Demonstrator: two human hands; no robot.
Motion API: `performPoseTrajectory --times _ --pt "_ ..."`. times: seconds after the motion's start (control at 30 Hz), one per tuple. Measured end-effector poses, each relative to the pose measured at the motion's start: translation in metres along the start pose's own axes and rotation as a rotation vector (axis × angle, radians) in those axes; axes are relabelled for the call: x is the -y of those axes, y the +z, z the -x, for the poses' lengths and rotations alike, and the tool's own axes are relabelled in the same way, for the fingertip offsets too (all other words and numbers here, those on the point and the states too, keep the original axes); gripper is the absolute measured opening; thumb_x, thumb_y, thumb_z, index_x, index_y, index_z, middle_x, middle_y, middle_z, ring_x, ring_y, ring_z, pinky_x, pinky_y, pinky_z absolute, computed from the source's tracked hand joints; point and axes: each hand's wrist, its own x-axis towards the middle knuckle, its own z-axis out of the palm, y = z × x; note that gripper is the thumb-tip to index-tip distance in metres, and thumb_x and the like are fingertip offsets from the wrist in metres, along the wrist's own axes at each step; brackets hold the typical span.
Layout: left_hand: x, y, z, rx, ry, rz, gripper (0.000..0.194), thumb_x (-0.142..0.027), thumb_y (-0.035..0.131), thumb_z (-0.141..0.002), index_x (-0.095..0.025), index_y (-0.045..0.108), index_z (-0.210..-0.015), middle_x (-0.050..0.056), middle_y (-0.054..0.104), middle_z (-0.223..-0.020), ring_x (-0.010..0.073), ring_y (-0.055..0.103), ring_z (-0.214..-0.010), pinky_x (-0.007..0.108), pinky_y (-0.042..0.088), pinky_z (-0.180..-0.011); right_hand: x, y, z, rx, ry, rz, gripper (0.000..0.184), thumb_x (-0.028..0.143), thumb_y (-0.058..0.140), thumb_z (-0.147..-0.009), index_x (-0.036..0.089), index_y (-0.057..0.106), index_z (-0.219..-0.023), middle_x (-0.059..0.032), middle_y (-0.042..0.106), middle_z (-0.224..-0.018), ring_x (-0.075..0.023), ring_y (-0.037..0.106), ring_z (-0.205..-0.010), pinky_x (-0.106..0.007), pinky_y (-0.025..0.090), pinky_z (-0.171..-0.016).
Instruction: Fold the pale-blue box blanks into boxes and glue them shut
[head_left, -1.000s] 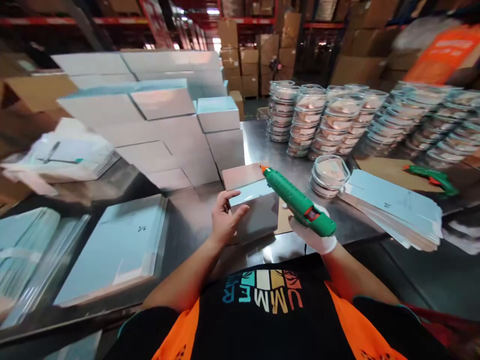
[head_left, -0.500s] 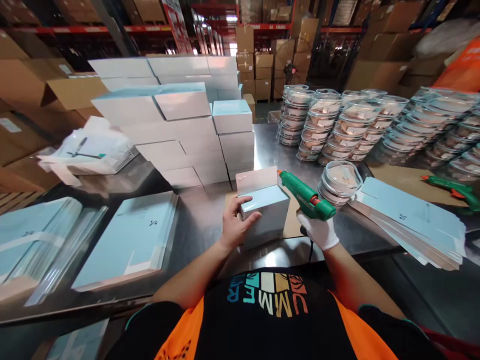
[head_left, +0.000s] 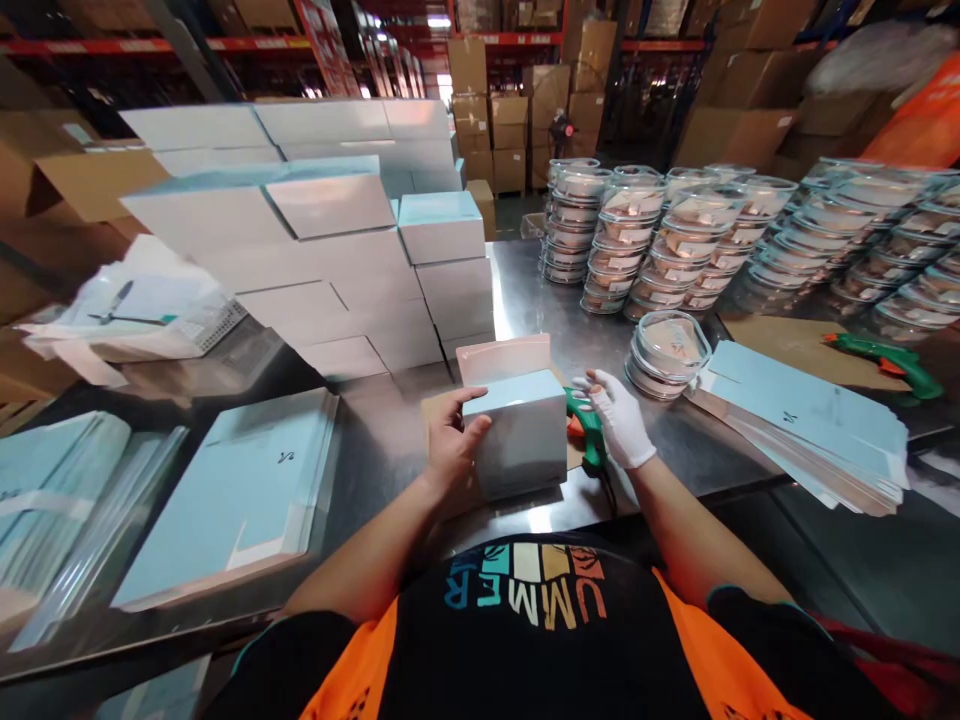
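Observation:
A white carton with a light blue top (head_left: 519, 430) stands in front of me, its back flap raised. My left hand (head_left: 454, 440) is bare and grips the carton's left side, thumb in front and fingers at the top edge. On the right, my right hand (head_left: 616, 415) wears a white glove and holds nothing, its fingers apart and partly curled. Close beside it, a green glue gun (head_left: 591, 435) rests on the table against the carton's right side, partly hidden by the carton. A piece of brown cardboard shows under the carton.
White cartons (head_left: 360, 270) are piled at the back left. Stacked clear round containers (head_left: 619, 235) stand back right, with a short stack (head_left: 667, 350) nearer. Flat blue sheets (head_left: 806, 415) and a second green glue gun (head_left: 881, 360) lie right; more flat sheets (head_left: 232, 480) lie left.
My right hand has set the green glue gun down beside the carton and let it go, opening its fingers. The left hand stays on the carton. The view has shifted slightly.

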Motion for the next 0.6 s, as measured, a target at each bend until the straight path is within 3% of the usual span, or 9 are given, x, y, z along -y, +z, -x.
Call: performPoseTrajectory --times 0.07,0.17,0.27,0.37,0.43,0.53,0.6 --pt "0.007 0.001 -0.001 0.061 0.042 -0.013 0.066 -0.076 0.089 -0.071 -0.02 0.08 -0.105 0.011 0.078 -0.103 0.0286 0.073 -0.095 0.038 0.059 -0.083 0.019 0.023 0.002 0.156 -0.064 -0.093 0.067 0.066 0.072 -0.086 0.022 0.062 -0.136 -0.0142 0.072 -0.139 -0.0298 0.07 -0.125 -0.047 0.058 -0.108" --pt "0.019 -0.001 -0.001 0.145 0.085 -0.06 0.063 -0.076 0.086 -0.074 -0.02 0.08 -0.104 0.012 0.077 -0.108 0.0308 0.074 -0.105 0.041 0.059 -0.092 0.034 0.044 0.0 0.307 -0.111 -0.082 0.06 0.062 0.072 -0.088 0.02 0.064 -0.13 -0.0136 0.072 -0.138 -0.032 0.066 -0.129 -0.05 0.052 -0.117" --pt "0.028 -0.002 -0.001 0.114 0.186 -0.077 0.057 -0.071 0.087 -0.077 -0.021 0.075 -0.101 0.014 0.073 -0.122 0.0322 0.071 -0.121 0.044 0.058 -0.101 0.03 0.038 -0.002 0.373 -0.164 -0.042 0.072 0.071 0.079 -0.083 0.019 0.063 -0.131 -0.0152 0.071 -0.138 -0.0345 0.064 -0.133 -0.052 0.051 -0.118" --pt "0.032 0.0 -0.002 0.032 0.31 0.04 0.052 -0.059 0.093 -0.078 -0.024 0.063 -0.102 0.011 0.072 -0.124 0.0281 0.072 -0.122 0.044 0.058 -0.103 0.019 0.021 0.0 0.45 -0.316 0.013 0.081 0.07 0.093 -0.072 0.022 0.064 -0.13 -0.0194 0.056 -0.16 -0.0367 0.053 -0.15 -0.054 0.045 -0.124" --pt "0.03 -0.001 -0.005 0.045 0.394 0.095 0.051 -0.052 0.095 -0.079 -0.026 0.059 -0.105 0.007 0.074 -0.115 0.0261 0.075 -0.117 0.045 0.06 -0.103 0.014 0.012 0.005 0.487 -0.407 0.048 0.063 0.064 0.09 -0.08 0.024 0.068 -0.124 -0.018 0.048 -0.169 -0.0356 0.048 -0.157 -0.057 0.04 -0.128" --pt "0.025 -0.008 -0.013 0.258 0.516 -0.007 0.035 -0.05 0.089 -0.086 -0.026 0.072 -0.106 0.008 0.077 -0.11 0.0307 0.072 -0.125 0.054 0.059 -0.108 0.014 0.009 0.015 0.533 -0.498 0.069 0.032 0.051 0.078 -0.098 0.029 0.075 -0.121 -0.0136 0.052 -0.168 -0.0322 0.05 -0.157 -0.058 0.038 -0.129" --pt "0.02 -0.013 -0.018 0.394 0.546 -0.05 0.026 -0.048 0.082 -0.093 -0.028 0.081 -0.109 0.01 0.08 -0.112 0.0333 0.071 -0.13 0.058 0.058 -0.11 0.017 0.011 0.018 0.543 -0.535 0.081 0.026 0.045 0.074 -0.102 0.031 0.078 -0.123 -0.0114 0.056 -0.165 -0.0306 0.053 -0.154 -0.057 0.04 -0.129"
